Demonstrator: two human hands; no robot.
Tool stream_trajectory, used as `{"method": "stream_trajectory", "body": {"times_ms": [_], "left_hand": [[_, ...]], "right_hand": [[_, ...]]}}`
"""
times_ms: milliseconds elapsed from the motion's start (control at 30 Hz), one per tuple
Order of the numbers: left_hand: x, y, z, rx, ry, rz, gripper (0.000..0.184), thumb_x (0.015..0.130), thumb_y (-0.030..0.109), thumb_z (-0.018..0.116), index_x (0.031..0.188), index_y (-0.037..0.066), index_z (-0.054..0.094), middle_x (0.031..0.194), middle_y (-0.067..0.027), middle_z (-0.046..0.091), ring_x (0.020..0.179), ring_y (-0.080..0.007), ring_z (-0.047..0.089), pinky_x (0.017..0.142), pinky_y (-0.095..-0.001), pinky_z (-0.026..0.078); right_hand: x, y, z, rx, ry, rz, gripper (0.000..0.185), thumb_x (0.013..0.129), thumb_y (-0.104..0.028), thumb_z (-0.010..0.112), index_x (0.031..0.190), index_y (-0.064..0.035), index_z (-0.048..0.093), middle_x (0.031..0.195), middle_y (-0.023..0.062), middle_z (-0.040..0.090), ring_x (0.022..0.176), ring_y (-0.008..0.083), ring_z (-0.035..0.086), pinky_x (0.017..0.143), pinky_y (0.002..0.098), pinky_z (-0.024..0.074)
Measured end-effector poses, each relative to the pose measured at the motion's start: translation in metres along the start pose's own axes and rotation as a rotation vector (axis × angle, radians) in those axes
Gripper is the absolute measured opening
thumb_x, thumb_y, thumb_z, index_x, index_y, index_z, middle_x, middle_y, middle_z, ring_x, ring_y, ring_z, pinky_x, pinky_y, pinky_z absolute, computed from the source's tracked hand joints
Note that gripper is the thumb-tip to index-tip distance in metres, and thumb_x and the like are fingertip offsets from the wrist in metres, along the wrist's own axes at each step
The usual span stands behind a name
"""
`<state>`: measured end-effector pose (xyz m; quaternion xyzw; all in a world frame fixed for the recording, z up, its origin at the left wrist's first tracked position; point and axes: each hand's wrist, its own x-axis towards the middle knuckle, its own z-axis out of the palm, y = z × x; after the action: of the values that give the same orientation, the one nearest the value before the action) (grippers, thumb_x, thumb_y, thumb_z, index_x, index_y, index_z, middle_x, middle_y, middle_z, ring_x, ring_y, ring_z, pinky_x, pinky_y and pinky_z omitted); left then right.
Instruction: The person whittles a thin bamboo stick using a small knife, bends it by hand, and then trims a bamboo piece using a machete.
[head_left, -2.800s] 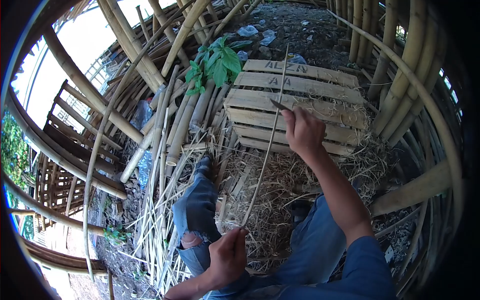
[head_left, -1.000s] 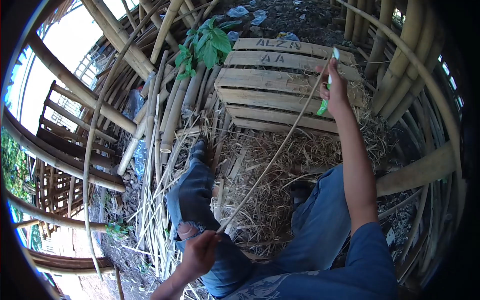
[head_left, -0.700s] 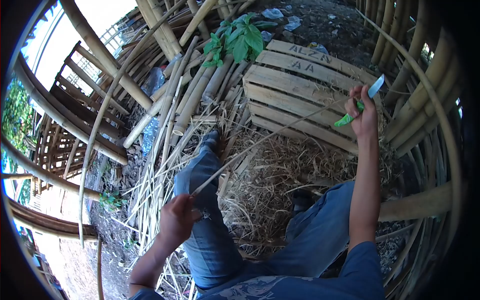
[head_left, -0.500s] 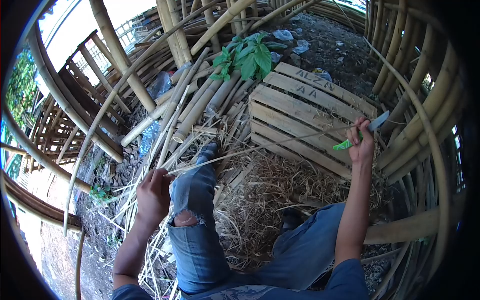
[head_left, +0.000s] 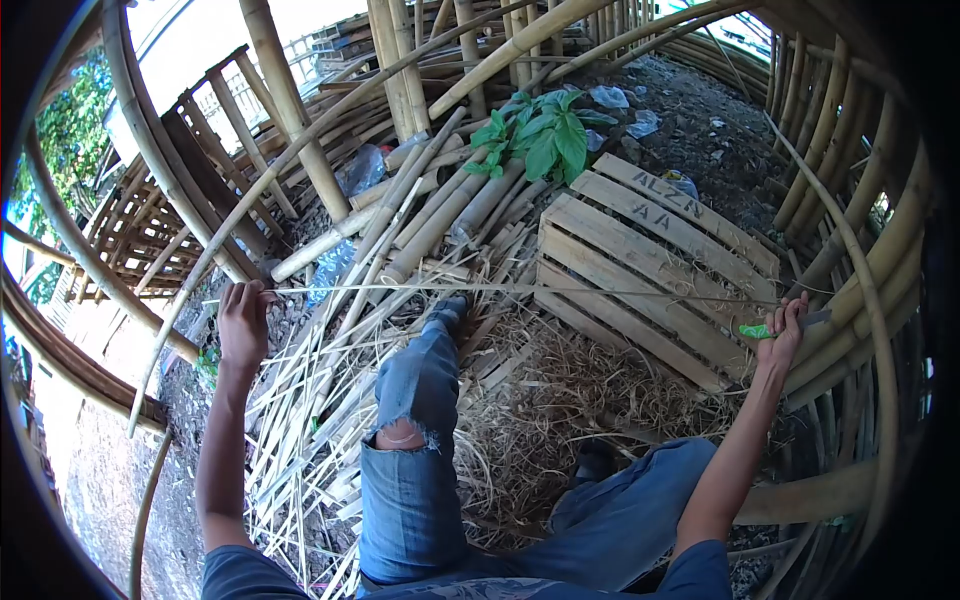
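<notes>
Strip (head_left: 500,288) spans left to right, ends pinched in left hand (head_left: 243,322) and right hand (head_left: 782,335) | green-handled knife (head_left: 757,331) also gripped in right hand

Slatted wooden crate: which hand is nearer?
Right: the right hand is just off the right edge of the wooden crate; the left hand is well out to its left.

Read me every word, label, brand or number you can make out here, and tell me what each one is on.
"ALZN", on the top slat of the wooden crate; the last letter is not certain.
"AA", on the slat just below.
Too small or blurred to read: any print on the colored wrapper beyond the crate, and the marks on the green knife handle.
No numbers can be made out.
</notes>
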<state>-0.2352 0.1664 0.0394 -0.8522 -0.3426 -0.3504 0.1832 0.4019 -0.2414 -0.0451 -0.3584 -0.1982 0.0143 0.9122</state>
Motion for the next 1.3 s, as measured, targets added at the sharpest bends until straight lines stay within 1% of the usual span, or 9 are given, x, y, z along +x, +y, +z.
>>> {"method": "stream_trajectory", "body": {"times_ms": [133,267,367,500,667,767,1033,1200,1300], "left_hand": [[-0.008,-0.012,-0.003,0.111,-0.014,0.028,0.012,0.083,0.014,0.059,0.083,0.002,0.057,0.076,-0.0120,0.056,0.075,-0.0298,0.051,0.070,-0.0400,0.040],[-0.016,-0.035,0.002,0.161,0.009,-0.083,0.017,0.084,0.021,0.059,0.082,0.004,0.057,0.080,-0.0110,0.055,0.080,-0.0295,0.050,0.074,-0.0396,0.037],[-0.019,-0.039,0.002,0.359,-0.007,-0.176,0.035,0.088,0.039,0.050,0.092,0.005,0.056,0.089,-0.0124,0.054,0.086,-0.0308,0.049,0.076,-0.0424,0.036],[-0.018,-0.035,0.005,0.384,0.080,-0.277,0.046,0.087,0.048,0.049,0.089,0.002,0.054,0.088,-0.0161,0.053,0.085,-0.0333,0.049,0.076,-0.0426,0.037],[-0.010,-0.029,0.010,0.159,-0.022,-0.492,0.055,0.086,0.048,0.052,0.087,-0.007,0.054,0.087,-0.0211,0.053,0.084,-0.0353,0.050,0.078,-0.0433,0.038],[-0.007,-0.018,0.015,0.025,0.115,-0.601,0.054,0.088,0.045,0.051,0.097,-0.008,0.054,0.094,-0.0229,0.052,0.089,-0.0352,0.051,0.081,-0.0432,0.040],[-0.011,0.015,0.033,-0.202,0.276,-0.570,0.044,0.087,0.037,0.056,0.103,-0.005,0.055,0.094,-0.0177,0.053,0.085,-0.0278,0.053,0.078,-0.0382,0.042],[-0.009,0.019,0.040,-0.266,0.248,-0.632,0.043,0.088,0.036,0.056,0.104,-0.005,0.055,0.090,-0.0151,0.054,0.083,-0.0242,0.054,0.077,-0.0361,0.042],[-0.001,0.020,0.041,-0.355,0.375,-0.634,0.038,0.090,0.030,0.055,0.106,-0.005,0.054,0.099,-0.0147,0.053,0.089,-0.0213,0.054,0.082,-0.0323,0.043]], "right_hand": [[0.001,-0.002,-0.005,0.014,0.016,-0.023,0.036,0.092,-0.008,0.049,0.126,-0.0123,0.041,0.091,0.0045,0.053,0.050,0.0047,0.034,0.044,0.0199,0.0293],[-0.004,-0.009,0.001,-0.042,0.094,-0.049,0.036,0.092,-0.008,0.048,0.126,-0.0130,0.040,0.091,0.0046,0.054,0.050,0.0049,0.035,0.044,0.0200,0.0299],[-0.003,-0.008,-0.003,-0.052,0.056,-0.067,0.035,0.092,-0.011,0.050,0.125,-0.0135,0.039,0.090,0.0047,0.055,0.050,0.0051,0.036,0.045,0.0198,0.0300],[-0.008,-0.007,0.010,-0.078,0.110,-0.047,0.034,0.092,-0.014,0.052,0.123,-0.0147,0.039,0.093,0.0055,0.056,0.048,0.0052,0.036,0.043,0.0196,0.0294],[-0.021,-0.006,0.037,-0.049,0.084,-0.009,0.041,0.091,-0.019,0.054,0.128,-0.0175,0.036,0.102,0.0076,0.058,0.045,0.0054,0.035,0.042,0.0195,0.0288],[-0.027,-0.004,0.048,-0.085,0.041,-0.010,0.053,0.091,-0.021,0.055,0.136,-0.0210,0.027,0.104,0.0121,0.058,0.043,0.0061,0.036,0.041,0.0205,0.0278],[-0.039,0.006,0.070,-0.121,0.004,0.090,0.056,0.090,-0.024,0.056,0.137,-0.0203,0.027,0.092,0.0096,0.058,0.043,0.0064,0.035,0.040,0.0214,0.0280],[-0.040,0.004,0.070,-0.139,-0.041,0.129,0.055,0.090,-0.025,0.055,0.137,-0.0206,0.027,0.086,0.0078,0.057,0.043,0.0063,0.034,0.040,0.0209,0.0271],[-0.037,0.003,0.064,-0.081,-0.075,0.159,0.049,0.091,-0.030,0.052,0.134,-0.0197,0.031,0.085,0.0071,0.058,0.043,0.0069,0.034,0.040,0.0213,0.0268]]}}
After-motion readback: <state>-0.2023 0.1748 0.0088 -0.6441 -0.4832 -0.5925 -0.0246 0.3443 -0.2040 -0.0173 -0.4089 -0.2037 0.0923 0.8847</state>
